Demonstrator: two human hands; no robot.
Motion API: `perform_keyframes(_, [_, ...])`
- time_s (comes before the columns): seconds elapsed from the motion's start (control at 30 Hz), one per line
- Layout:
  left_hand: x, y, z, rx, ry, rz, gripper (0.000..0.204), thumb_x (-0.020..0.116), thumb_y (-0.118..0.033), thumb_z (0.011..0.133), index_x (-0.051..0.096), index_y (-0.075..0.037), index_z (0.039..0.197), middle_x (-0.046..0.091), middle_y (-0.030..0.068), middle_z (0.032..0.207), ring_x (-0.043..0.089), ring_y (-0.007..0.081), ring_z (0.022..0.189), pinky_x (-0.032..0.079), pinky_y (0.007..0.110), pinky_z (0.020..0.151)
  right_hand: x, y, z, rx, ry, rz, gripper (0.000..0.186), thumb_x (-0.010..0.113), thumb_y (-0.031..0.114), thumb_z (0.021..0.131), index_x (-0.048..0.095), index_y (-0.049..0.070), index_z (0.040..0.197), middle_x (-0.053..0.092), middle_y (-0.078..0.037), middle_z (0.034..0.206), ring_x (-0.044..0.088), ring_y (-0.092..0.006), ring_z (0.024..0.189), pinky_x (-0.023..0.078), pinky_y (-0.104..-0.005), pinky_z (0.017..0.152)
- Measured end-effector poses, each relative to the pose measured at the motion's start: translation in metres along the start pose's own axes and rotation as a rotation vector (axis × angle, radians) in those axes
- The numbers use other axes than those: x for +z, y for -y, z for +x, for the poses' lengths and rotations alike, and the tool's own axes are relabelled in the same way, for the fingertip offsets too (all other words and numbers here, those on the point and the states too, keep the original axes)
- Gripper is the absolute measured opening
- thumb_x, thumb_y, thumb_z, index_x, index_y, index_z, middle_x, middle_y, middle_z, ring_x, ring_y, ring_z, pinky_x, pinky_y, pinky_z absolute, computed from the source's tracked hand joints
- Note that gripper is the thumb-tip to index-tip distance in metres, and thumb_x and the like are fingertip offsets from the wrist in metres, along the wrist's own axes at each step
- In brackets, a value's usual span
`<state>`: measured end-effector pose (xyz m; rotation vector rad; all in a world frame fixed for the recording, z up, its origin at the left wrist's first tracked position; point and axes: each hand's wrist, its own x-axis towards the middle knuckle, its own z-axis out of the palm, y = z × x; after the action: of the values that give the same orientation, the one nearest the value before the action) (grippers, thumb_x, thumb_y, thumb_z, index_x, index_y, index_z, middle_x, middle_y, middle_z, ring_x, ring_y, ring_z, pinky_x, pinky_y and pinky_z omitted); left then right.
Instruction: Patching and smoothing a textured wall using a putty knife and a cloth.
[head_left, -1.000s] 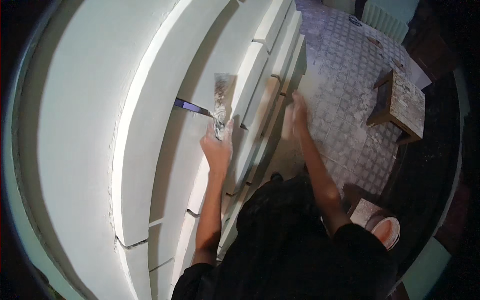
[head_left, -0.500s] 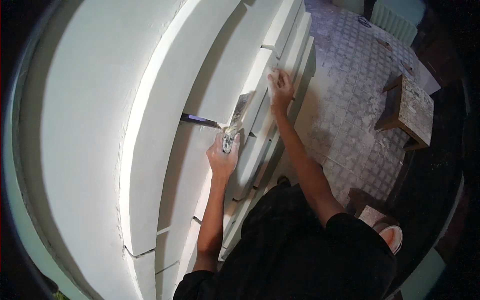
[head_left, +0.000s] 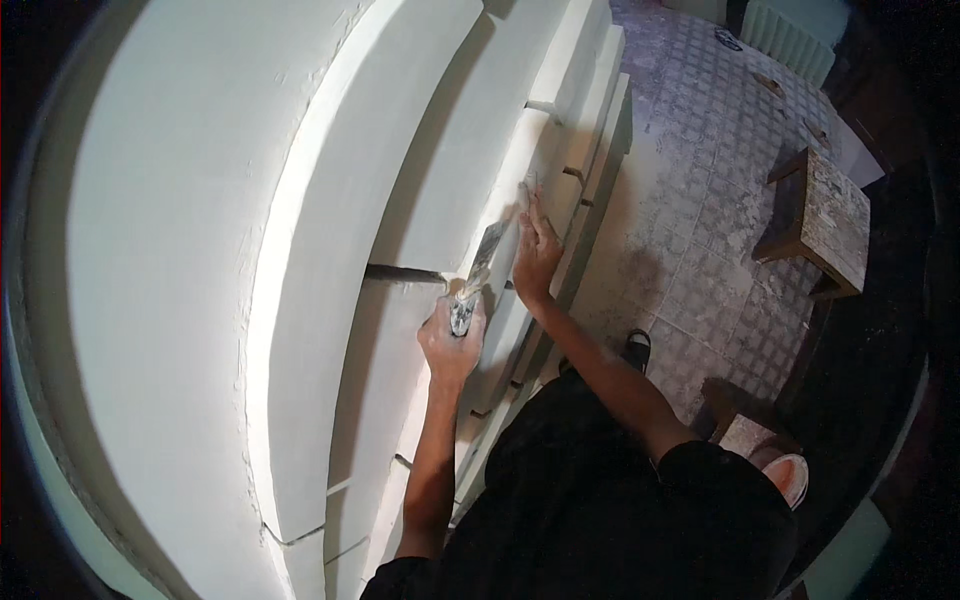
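Observation:
My left hand [head_left: 450, 335] grips a putty-smeared scraper [head_left: 487, 245] at a joint in the white stepped panelling [head_left: 300, 300], its blade lying along the edge of a narrow strip [head_left: 530, 140]. Just above and right of the blade, my right hand [head_left: 537, 240] is on that same strip, fingers pointing up and partly bent around something pale that I cannot make out. A dark horizontal slot [head_left: 405, 272] runs leftward from the scraper to the large curved band.
At right, a white-spattered wooden stool [head_left: 830, 220] stands on dusty patterned tiles [head_left: 700, 250]. A round container [head_left: 785, 478] sits low beside a small stand [head_left: 745, 435] at lower right. My shoe [head_left: 637, 352] is on the floor near the panelling's foot. A ribbed pale object [head_left: 785, 40] is at the back.
My right hand has come leftward onto the strip and then slid down toward the scraper. My left hand and scraper have shifted right and down in the picture, the blade now more tilted.

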<state>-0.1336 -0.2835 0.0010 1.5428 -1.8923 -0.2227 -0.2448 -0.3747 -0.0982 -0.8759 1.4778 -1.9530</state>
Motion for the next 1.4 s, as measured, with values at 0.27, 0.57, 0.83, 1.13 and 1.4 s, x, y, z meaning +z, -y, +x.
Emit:
perform_keyframes(0.27, [-0.003, 0.006, -0.003, 0.03, 0.005, 0.041, 0.016, 0.073, -0.011, 0.079, 0.06, -0.004, 0.085, 0.062, 0.0127, 0.065, 0.062, 0.0259, 0.055, 0.048, 0.036, 0.054, -0.001, -0.011, 0.013, -0.273, -0.057, -0.116, 0.03, 0.059, 0.004, 0.089, 0.064, 0.0, 0.118, 0.062, -0.019, 0.122, 0.058, -0.0335, 0.103, 0.046, -0.0406, 0.091])
perform_keyframes(0.57, [0.0, 0.003, -0.002, 0.028, -0.001, 0.008, 0.017, 0.071, -0.013, 0.078, 0.06, -0.005, 0.088, 0.061, 0.0136, 0.067, 0.061, 0.0286, 0.056, 0.049, 0.036, 0.054, -0.01, -0.036, 0.099, -0.211, -0.042, -0.211, 0.029, 0.058, -0.001, 0.085, 0.067, 0.004, 0.112, 0.067, -0.013, 0.106, 0.055, -0.0313, 0.105, 0.043, -0.0466, 0.092])
perform_keyframes(0.83, [0.001, 0.001, -0.001, 0.065, -0.007, 0.052, 0.019, 0.071, -0.014, 0.078, 0.06, -0.005, 0.09, 0.061, 0.0138, 0.069, 0.061, 0.0312, 0.056, 0.049, 0.038, 0.054, -0.044, -0.025, 0.148, -0.691, 0.188, -0.375, 0.038, 0.054, -0.005, 0.076, 0.065, 0.004, 0.111, 0.065, -0.014, 0.102, 0.058, -0.0326, 0.098, 0.049, -0.0447, 0.087])
perform_keyframes(1.13, [-0.002, 0.007, -0.003, 0.031, -0.029, 0.044, 0.017, 0.071, -0.012, 0.078, 0.06, -0.004, 0.089, 0.06, 0.013, 0.065, 0.061, 0.0303, 0.054, 0.049, 0.038, 0.053, -0.057, 0.007, 0.135, -1.052, 0.593, -0.51, 0.042, 0.055, -0.001, 0.072, 0.063, 0.006, 0.112, 0.063, -0.017, 0.09, 0.055, -0.0373, 0.087, 0.047, -0.0464, 0.082])
perform_keyframes(1.4, [0.0, 0.003, -0.002, 0.058, -0.036, 0.053, 0.022, 0.071, -0.011, 0.078, 0.062, -0.002, 0.096, 0.06, 0.0133, 0.065, 0.06, 0.0268, 0.052, 0.048, 0.036, 0.052, -0.055, -0.016, 0.126, -0.994, 0.695, -0.633, 0.038, 0.06, 0.007, 0.075, 0.06, 0.005, 0.113, 0.057, -0.019, 0.095, 0.055, -0.0362, 0.096, 0.044, -0.0506, 0.091])
